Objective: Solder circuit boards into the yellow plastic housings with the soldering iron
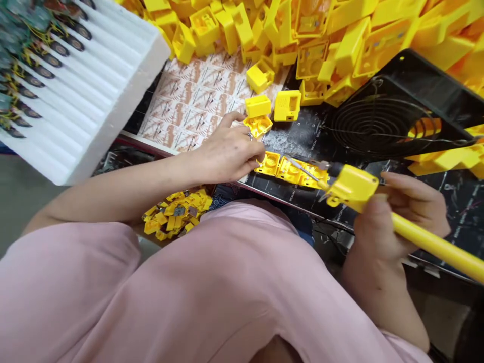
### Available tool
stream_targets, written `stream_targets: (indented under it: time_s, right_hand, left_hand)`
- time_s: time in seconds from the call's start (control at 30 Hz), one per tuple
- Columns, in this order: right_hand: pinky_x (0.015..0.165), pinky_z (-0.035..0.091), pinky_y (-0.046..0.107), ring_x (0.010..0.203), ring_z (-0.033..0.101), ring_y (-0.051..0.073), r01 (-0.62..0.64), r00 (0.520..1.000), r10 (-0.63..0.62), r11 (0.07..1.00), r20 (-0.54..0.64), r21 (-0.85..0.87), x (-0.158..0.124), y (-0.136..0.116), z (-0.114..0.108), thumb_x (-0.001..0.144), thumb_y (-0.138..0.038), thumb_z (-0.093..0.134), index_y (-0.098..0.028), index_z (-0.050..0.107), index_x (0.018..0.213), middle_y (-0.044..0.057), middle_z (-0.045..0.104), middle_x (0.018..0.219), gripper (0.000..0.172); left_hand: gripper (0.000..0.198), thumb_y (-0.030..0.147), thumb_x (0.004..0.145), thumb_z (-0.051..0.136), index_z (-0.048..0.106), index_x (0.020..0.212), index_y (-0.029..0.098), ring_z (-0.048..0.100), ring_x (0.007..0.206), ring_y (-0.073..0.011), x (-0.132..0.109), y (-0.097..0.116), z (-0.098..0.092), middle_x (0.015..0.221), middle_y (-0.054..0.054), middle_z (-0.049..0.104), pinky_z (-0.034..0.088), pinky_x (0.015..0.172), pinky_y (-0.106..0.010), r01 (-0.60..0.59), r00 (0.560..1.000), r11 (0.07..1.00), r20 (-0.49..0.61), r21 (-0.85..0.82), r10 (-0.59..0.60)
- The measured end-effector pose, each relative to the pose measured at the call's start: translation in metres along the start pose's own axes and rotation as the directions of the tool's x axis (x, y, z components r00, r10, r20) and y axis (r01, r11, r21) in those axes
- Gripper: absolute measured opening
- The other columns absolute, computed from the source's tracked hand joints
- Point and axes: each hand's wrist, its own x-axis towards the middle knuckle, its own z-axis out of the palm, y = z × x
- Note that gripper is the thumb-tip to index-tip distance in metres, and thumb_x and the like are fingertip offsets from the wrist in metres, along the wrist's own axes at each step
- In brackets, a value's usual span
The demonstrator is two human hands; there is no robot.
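My right hand [401, 217] is closed around a yellow hot glue gun [353, 186] with a black nozzle and a thin metal wire in front. A long yellow rod [438, 247] runs back from it to the right. The nozzle points left, above a short row of open yellow plastic cases [291, 170] near the table edge. My left hand [236, 151] has its fingers bent together at the leftmost case [269, 164] of that row. Just beyond its knuckles lies another open case [258, 125], with closed-looking yellow cases [287, 106] behind. The left fingertips are partly hidden.
A big heap of yellow cases [272, 25] fills the back. At right stands a black fan [393, 111] with a wire guard. White foam [113, 91] holding wired round parts is at left. Below the table edge sits a pile of small yellow parts [177, 212]. Printed sheets [196, 96] cover the table's left.
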Motion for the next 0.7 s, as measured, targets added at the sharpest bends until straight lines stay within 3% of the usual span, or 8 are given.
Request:
stream_targets:
  time_s: [0.07, 0.13, 0.27, 0.33, 0.43, 0.7]
  right_hand:
    - [0.055, 0.056, 0.021, 0.066, 0.072, 0.013, 0.063, 0.982, -0.066, 0.998, 0.178, 0.023, 0.0, -0.007, -0.003, 0.08, -0.013, 0.085, -0.022, 0.074, 0.128, 0.005, 0.08, 0.103, 0.05]
    - [0.058, 0.06, 0.022, 0.069, 0.074, 0.015, 0.157, 0.935, -0.169, 0.986, 0.313, 0.062, 0.004, -0.012, -0.005, 0.076, -0.007, 0.086, -0.019, 0.072, 0.13, 0.006, 0.08, 0.094, 0.056]
    - [0.062, 0.062, 0.022, 0.072, 0.075, 0.016, 0.268, 0.817, -0.29, 0.956, 0.499, 0.117, 0.014, -0.017, -0.001, 0.083, -0.01, 0.083, -0.018, 0.068, 0.119, 0.004, 0.076, 0.079, 0.04]
    - [0.06, 0.061, 0.02, 0.068, 0.074, 0.014, 0.303, 0.782, -0.324, 0.944, 0.533, 0.13, 0.018, -0.019, 0.004, 0.084, -0.011, 0.083, -0.019, 0.066, 0.108, 0.003, 0.074, 0.076, 0.031]
    - [0.058, 0.059, 0.019, 0.066, 0.071, 0.012, 0.35, 0.767, -0.373, 0.925, 0.522, 0.146, 0.02, -0.021, 0.009, 0.081, -0.012, 0.086, -0.018, 0.064, 0.097, 0.004, 0.073, 0.075, 0.028]
    - [0.062, 0.059, 0.02, 0.067, 0.069, 0.01, 0.38, 0.706, -0.385, 0.914, 0.594, 0.141, 0.03, -0.024, 0.014, 0.085, -0.017, 0.084, -0.019, 0.062, 0.094, 0.001, 0.073, 0.078, 0.024]
  left_hand:
    - [0.033, 0.029, 0.095, 0.044, 0.075, 0.085, 0.023, 0.066, 0.088, -0.0258, -0.001, 0.001, 0.001, 0.078, -0.006, 0.073, 0.039, 0.116, -0.061, 0.008, 1.0, 1.0, 0.018, 0.022, -0.009]
    - [0.033, 0.028, 0.093, 0.044, 0.073, 0.081, 0.021, 0.065, 0.087, -0.0252, -0.001, 0.001, 0.0, 0.076, -0.006, 0.072, 0.041, 0.114, -0.058, 0.009, 0.999, 0.999, 0.033, 0.033, -0.011]
    - [0.029, 0.027, 0.087, 0.046, 0.07, 0.074, 0.02, 0.062, 0.08, -0.0223, -0.001, 0.001, 0.001, 0.068, -0.004, 0.065, 0.045, 0.108, -0.051, 0.012, 1.0, 1.0, -0.026, 0.005, -0.012]
    - [0.027, 0.028, 0.085, 0.046, 0.069, 0.072, 0.021, 0.06, 0.077, -0.0215, -0.001, 0.0, 0.004, 0.066, -0.004, 0.064, 0.046, 0.106, -0.05, 0.017, 0.998, 1.0, -0.056, -0.012, -0.017]
    - [0.026, 0.029, 0.084, 0.047, 0.069, 0.072, 0.021, 0.06, 0.077, -0.0212, -0.001, -0.001, 0.008, 0.066, -0.003, 0.063, 0.045, 0.107, -0.05, 0.019, 0.998, 0.999, -0.066, -0.029, -0.021]
    - [0.023, 0.028, 0.083, 0.051, 0.071, 0.073, 0.022, 0.062, 0.079, -0.0213, 0.001, -0.002, 0.011, 0.067, -0.003, 0.065, 0.043, 0.105, -0.049, 0.038, 0.998, 0.999, -0.05, -0.024, -0.039]
